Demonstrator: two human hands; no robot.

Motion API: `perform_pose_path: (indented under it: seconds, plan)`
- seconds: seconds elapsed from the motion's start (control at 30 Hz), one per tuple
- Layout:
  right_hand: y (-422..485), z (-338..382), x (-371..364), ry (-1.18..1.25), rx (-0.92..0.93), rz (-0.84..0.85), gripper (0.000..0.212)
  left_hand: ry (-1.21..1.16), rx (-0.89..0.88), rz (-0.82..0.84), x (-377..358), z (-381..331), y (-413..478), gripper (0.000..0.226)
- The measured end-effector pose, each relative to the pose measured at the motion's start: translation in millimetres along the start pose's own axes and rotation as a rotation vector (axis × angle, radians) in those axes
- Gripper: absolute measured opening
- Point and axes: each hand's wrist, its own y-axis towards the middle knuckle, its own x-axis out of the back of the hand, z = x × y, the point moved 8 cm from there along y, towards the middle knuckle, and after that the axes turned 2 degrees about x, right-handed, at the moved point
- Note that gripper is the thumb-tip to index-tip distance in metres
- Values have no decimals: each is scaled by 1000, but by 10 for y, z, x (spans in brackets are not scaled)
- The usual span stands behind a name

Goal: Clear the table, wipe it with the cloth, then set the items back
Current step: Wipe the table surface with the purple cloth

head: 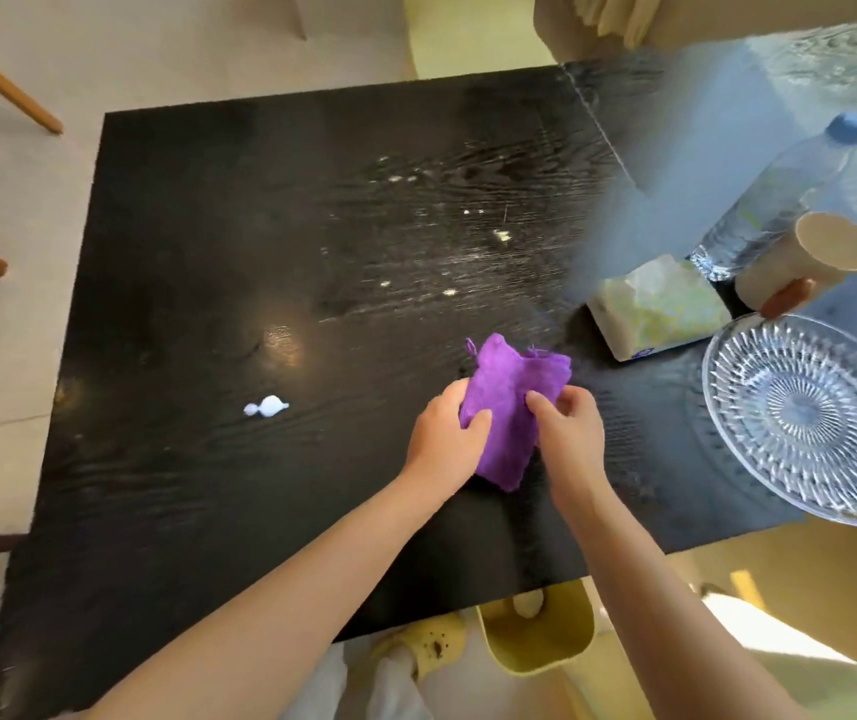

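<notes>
A person's left hand point(447, 433) and right hand point(569, 428) both pinch a crumpled purple cloth point(509, 402), fingers closed on its edges, above the near right part of a dark wooden table point(208, 252). To the right stand a glass plate point(805, 418), a tissue pack point(660, 306), a paper cup point(805, 259) and a water bottle point(785, 194), grouped close together. Pale crumbs point(502, 234) dot the tabletop's middle, and a small white scrap point(266, 406) lies well to the left of the hands.

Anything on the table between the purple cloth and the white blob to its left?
Head view: nothing. Bare dark tabletop runs from the white blob to the purple cloth, held by left hand and right hand.
</notes>
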Motion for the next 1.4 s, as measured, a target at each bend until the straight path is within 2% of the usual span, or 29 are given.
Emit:
perform_pose_path:
  seconds: [0.13,0.37,0.57,0.67,0.77,0.87,0.93,1.0,1.07,1.13,1.2,1.27,1.4]
  plan:
    - [-17,95,-235,-41,69,-23,12,5,-51,-174,328,77,149,39]
    - [-138,98,-418,-93,77,-30,13,37,-59,-92,395,308,74,42]
    - [-502,160,-760,4,97,63,11,-94,3,-240,847,582,-151,40]
    - [-686,162,-989,68,50,125,15,-95,1,-303,1194,707,-258,23]
    - [-907,100,-1193,87,32,224,30,39,-134,-334,1486,741,-381,12]
    - [-1083,35,-1337,-20,23,308,58,260,-377,-393,1692,674,-544,13]
    - [-1147,109,-1390,-297,168,321,79,341,-574,-410,1745,635,-649,18]
    - [-1245,333,-1501,-532,464,348,93,412,-706,-388,1757,628,-732,19]
    - [-1382,566,-1679,-617,739,457,85,451,-767,-362,1784,652,-781,18]
    - [-1463,670,-1845,-647,901,589,59,444,-783,-353,1848,687,-809,19]
    - [-1470,709,-1914,-665,948,622,36,395,-768,-373,1977,732,-827,20]
    - [-1506,800,-1925,-631,969,591,24,368,-750,-418,2129,786,-841,19]
    - [-1741,1044,-2012,-530,997,578,22,277,-701,-499,2475,891,-889,19]
